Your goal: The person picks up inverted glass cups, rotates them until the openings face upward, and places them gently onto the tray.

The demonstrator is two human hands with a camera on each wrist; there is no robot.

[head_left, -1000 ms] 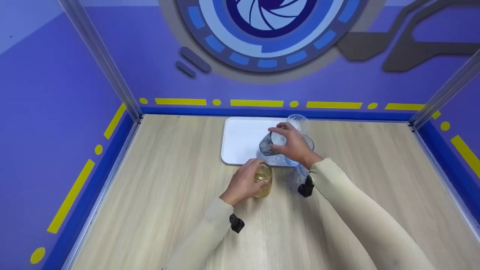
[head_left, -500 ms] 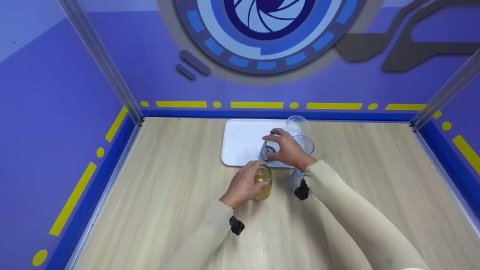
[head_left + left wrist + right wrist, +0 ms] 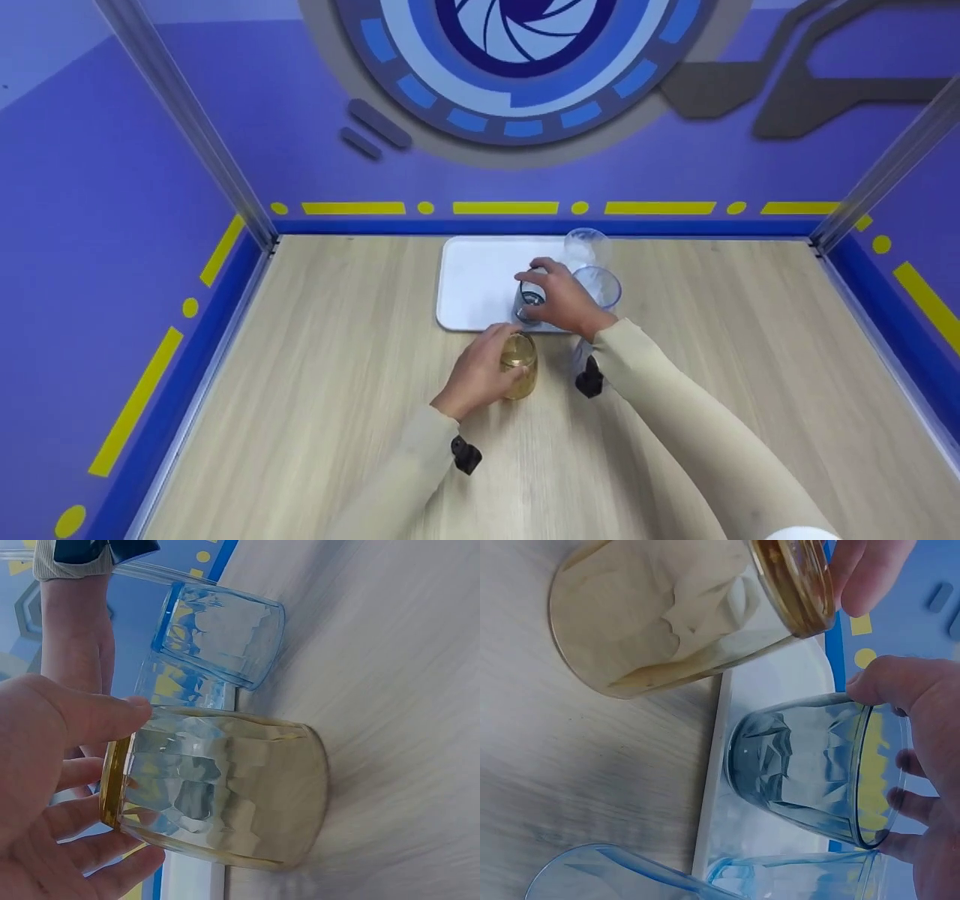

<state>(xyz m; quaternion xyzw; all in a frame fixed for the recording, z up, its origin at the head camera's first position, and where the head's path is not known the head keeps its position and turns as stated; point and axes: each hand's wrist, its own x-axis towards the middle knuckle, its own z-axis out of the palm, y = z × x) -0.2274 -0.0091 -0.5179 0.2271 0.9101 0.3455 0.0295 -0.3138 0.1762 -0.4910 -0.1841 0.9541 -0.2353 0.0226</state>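
Note:
My left hand (image 3: 474,373) holds an amber drinking glass (image 3: 520,381) round its rim, thumb on one side and fingers on the other. That glass stands upright on the table, just in front of the white tray (image 3: 466,289). A smoky grey glass (image 3: 795,765) is in my right hand (image 3: 566,301), gripped near the rim by thumb and fingers. It is upright at the tray's front part, its base at the tray surface. Behind the right hand stand a blue-rimmed glass (image 3: 604,285) and a clear glass (image 3: 585,244), both partly hidden.
Another bluish glass (image 3: 225,634) stands on the table in front of the tray, mostly hidden by the right wrist in the head view. The wooden table (image 3: 337,360) ends at a purple back wall (image 3: 247,157) with yellow marks.
The right hand's grey glass has gone from tilted to upright and lower on the tray. The left hand stays at the amber glass. The head view shifts slightly.

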